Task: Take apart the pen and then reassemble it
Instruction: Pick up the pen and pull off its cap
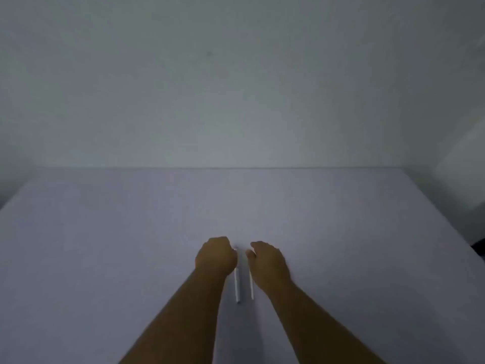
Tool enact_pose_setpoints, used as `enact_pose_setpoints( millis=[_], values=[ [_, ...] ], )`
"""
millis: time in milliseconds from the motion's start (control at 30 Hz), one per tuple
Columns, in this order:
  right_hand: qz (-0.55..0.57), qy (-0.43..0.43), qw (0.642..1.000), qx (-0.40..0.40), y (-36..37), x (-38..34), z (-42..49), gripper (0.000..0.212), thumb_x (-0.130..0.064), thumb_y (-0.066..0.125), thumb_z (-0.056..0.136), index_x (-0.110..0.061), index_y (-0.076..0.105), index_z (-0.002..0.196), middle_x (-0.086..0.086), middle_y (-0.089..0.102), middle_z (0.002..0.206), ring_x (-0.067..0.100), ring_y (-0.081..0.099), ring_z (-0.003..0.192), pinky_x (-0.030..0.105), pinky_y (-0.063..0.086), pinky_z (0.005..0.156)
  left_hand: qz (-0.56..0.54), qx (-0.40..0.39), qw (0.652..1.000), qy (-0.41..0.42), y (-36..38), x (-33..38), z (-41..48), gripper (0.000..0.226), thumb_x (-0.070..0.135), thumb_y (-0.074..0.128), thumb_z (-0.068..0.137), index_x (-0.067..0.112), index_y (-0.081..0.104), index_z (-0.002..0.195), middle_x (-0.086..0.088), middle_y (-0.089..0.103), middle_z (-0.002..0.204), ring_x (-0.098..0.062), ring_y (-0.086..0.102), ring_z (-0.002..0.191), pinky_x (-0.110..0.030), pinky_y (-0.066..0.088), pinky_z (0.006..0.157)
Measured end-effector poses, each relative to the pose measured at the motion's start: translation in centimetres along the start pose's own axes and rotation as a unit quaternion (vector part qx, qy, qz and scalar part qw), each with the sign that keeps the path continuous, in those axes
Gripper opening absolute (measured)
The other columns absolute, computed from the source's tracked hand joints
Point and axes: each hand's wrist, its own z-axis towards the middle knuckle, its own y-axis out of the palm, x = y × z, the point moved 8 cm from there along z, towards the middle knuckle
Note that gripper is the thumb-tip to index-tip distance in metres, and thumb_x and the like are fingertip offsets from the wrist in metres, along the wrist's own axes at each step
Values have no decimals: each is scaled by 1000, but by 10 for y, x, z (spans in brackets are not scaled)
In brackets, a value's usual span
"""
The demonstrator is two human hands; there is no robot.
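Observation:
The pen is in two white parts between my hands, low in the middle of the pale table (131,245). The thicker pen barrel (237,285) runs toward me from my left hand (215,258), whose curled fingers close around its far end. The thinner refill (251,285) lies parallel just to the right. Its far end is hidden under the thumb of my right hand (267,266), which grips it. The two parts are a small gap apart and do not touch. The light is dim and the picture is blurred, so small details of the pen are unreadable.
The table's far edge meets a plain grey wall (236,88). The table's right edge (446,214) slants down toward a dark corner at the right. My forearms come in from the bottom of the view.

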Motion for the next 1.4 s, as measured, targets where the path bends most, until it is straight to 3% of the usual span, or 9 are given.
enact_pose_setpoints(
  millis=[267, 467, 633, 733, 833, 1033, 1200, 1267, 1400],
  values=[
    [-27, 18, 998, 47, 22, 29, -2, 28, -31, 43, 93, -19, 66, 106, 1, 67, 108, 19, 54, 102, 31, 45, 85, -108, -53, 988, -99, 73, -23, -4, 33, 34, 63, 83, 9, 61, 103, -9, 69, 100, -18, 58, 74, -24, 44, 63],
    [-12, 14, 999, 42, 30, 35, 1, 26, -27, 44, 92, -18, 67, 100, 1, 67, 102, 19, 49, 102, 28, 41, 79, -110, -65, 985, -113, 81, -25, 0, 22, 23, 54, 88, 6, 66, 94, -9, 66, 84, -17, 55, 65, -23, 46, 60],
    [59, 77, 995, 28, 28, 31, 13, 27, -31, 48, 91, -17, 69, 86, 4, 69, 90, 22, 52, 95, 31, 42, 75, -151, -59, 984, -78, 72, -27, -6, 20, 28, 61, 84, 16, 60, 68, 6, 51, 55, -5, 47, 47, -15, 34, 42],
    [204, 162, 965, -17, 32, 33, 20, 33, -41, 57, 87, -11, 71, 86, -1, 66, 72, 18, 57, 74, 27, 43, 63, -166, -45, 985, -31, 64, -22, -9, 23, 26, 62, 83, 22, 54, 61, 7, 52, 57, -5, 47, 49, -15, 34, 45],
    [221, 192, 955, -56, 34, 31, 27, 36, -38, 58, 86, -5, 72, 86, -4, 53, 58, 14, 51, 59, 26, 38, 54, -184, -49, 982, 4, 59, -14, -13, 16, 25, 62, 83, 19, 59, 68, 7, 55, 60, -5, 49, 53, -14, 36, 48],
    [292, 280, 915, 4, 19, 53, 30, 36, -35, 53, 89, -5, 72, 84, 5, 59, 65, 22, 53, 64, 27, 38, 63, -211, -118, 970, 0, 65, -23, -21, 15, 21, 67, 78, 18, 62, 65, 3, 62, 63, -10, 58, 58, -17, 47, 56],
    [124, 163, 978, -28, 10, 54, 35, 39, -33, 50, 93, -2, 70, 80, 17, 69, 80, 21, 53, 69, 27, 38, 62, -250, -102, 962, -31, 64, -37, -25, 17, 21, 68, 78, 16, 64, 62, 0, 63, 60, -12, 58, 55, -25, 51, 61],
    [98, 147, 984, -38, 18, 56, 29, 39, -36, 50, 93, -5, 65, 75, 16, 69, 78, 26, 59, 70, 32, 45, 64, -267, -94, 958, -37, 60, -37, -23, 13, 20, 68, 78, 12, 68, 68, -2, 65, 63, -14, 59, 57, -30, 55, 67],
    [86, 141, 986, -37, 27, 59, 22, 31, -32, 54, 90, -2, 64, 90, 15, 70, 93, 31, 64, 87, 36, 50, 75, -297, -79, 950, -47, 55, -37, -20, 10, 18, 69, 77, 12, 67, 70, -3, 66, 67, -17, 62, 61, -39, 59, 76]
  ],
)
